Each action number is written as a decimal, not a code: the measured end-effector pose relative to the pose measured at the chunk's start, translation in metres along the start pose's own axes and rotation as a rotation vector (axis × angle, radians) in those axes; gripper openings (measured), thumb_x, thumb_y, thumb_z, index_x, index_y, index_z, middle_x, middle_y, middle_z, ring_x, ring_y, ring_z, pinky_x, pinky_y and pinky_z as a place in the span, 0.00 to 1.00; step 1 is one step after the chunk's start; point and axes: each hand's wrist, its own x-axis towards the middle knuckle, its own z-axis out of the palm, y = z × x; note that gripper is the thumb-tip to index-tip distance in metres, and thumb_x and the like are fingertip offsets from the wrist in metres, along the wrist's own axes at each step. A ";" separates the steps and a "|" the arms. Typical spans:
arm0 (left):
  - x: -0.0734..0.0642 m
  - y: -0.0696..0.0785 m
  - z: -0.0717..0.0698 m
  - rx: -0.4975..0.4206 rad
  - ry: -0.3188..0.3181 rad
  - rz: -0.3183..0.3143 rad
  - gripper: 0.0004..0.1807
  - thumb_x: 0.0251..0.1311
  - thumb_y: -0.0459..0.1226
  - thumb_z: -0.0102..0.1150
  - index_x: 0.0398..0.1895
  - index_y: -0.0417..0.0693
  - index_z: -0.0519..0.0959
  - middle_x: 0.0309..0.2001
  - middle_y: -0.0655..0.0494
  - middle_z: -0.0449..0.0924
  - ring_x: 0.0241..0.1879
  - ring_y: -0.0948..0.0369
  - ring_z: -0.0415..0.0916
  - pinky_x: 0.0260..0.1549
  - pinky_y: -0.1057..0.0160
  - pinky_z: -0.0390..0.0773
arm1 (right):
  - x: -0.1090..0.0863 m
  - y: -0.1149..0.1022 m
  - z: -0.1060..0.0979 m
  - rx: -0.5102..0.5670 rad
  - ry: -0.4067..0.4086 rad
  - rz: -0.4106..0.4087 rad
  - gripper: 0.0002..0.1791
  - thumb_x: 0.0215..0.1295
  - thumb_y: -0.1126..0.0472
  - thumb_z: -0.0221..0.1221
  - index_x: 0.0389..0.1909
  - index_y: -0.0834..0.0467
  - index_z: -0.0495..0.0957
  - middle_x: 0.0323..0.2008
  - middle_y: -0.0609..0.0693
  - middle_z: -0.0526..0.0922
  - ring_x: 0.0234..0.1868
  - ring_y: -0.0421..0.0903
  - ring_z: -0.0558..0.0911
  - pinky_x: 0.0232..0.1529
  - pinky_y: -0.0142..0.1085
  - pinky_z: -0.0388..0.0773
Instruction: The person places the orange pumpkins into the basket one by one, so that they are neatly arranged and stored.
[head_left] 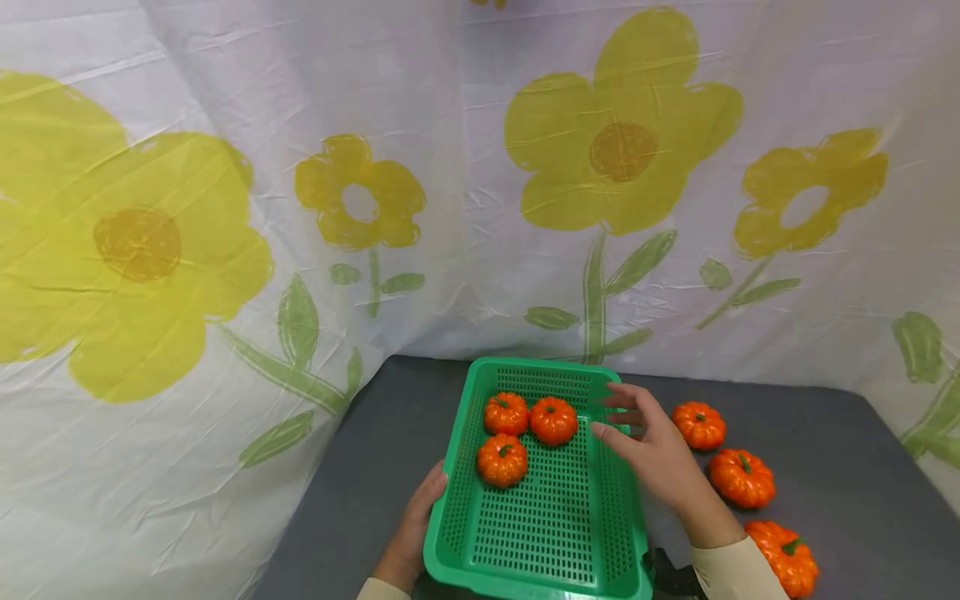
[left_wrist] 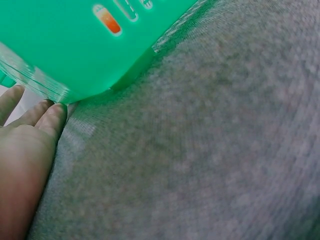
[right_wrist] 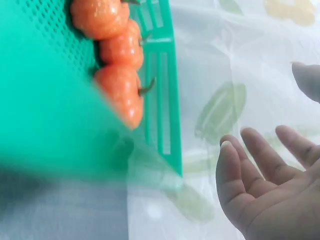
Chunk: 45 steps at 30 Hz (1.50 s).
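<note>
A green plastic basket (head_left: 540, 517) with slotted walls stands on the dark table. Three small orange pumpkins (head_left: 503, 461) sit together in its far left part. My left hand (head_left: 416, 517) holds the basket by its left side, thumb at the rim; in the left wrist view the fingers (left_wrist: 52, 117) meet the green wall. Over the basket's right rim hovers my right hand (head_left: 648, 446), its fingers spread and nothing in them. The right wrist view shows that same hand with loosely bent fingers (right_wrist: 265, 157), apart from the basket.
Right of the basket, three more pumpkins lie in a row: a far one (head_left: 699, 426), a middle one (head_left: 742, 478) and a near one (head_left: 783, 557), partly behind my right forearm. A white cloth (head_left: 465, 275) with printed yellow flowers hangs behind the dark tabletop (head_left: 360, 467).
</note>
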 end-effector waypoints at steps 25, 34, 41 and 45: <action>-0.001 0.001 0.001 -0.027 -0.032 0.022 0.38 0.87 0.52 0.26 0.90 0.42 0.41 0.85 0.35 0.50 0.79 0.48 0.61 0.76 0.44 0.63 | -0.080 0.063 -0.107 -0.245 0.193 0.321 0.52 0.84 0.40 0.58 0.86 0.70 0.44 0.73 0.76 0.63 0.66 0.74 0.69 0.53 0.60 0.76; -0.001 0.001 0.002 -0.021 0.001 -0.001 0.39 0.87 0.52 0.27 0.90 0.41 0.42 0.85 0.36 0.51 0.80 0.46 0.59 0.76 0.46 0.63 | -0.100 0.088 -0.115 -0.247 0.277 0.483 0.54 0.84 0.44 0.60 0.85 0.73 0.40 0.73 0.83 0.57 0.68 0.82 0.64 0.57 0.72 0.73; 0.000 0.001 0.003 -0.012 0.016 0.004 0.39 0.87 0.52 0.28 0.90 0.40 0.43 0.84 0.36 0.52 0.80 0.42 0.56 0.75 0.47 0.64 | -0.111 0.124 -0.119 -0.212 0.280 0.590 0.54 0.82 0.50 0.63 0.84 0.75 0.38 0.74 0.84 0.55 0.69 0.82 0.62 0.64 0.73 0.68; -0.001 0.000 0.003 -0.012 0.007 0.010 0.39 0.87 0.52 0.27 0.90 0.40 0.42 0.84 0.35 0.53 0.80 0.43 0.57 0.75 0.47 0.64 | -0.116 0.139 -0.119 -0.199 0.261 0.617 0.53 0.82 0.54 0.63 0.83 0.77 0.37 0.74 0.84 0.53 0.70 0.82 0.61 0.66 0.74 0.67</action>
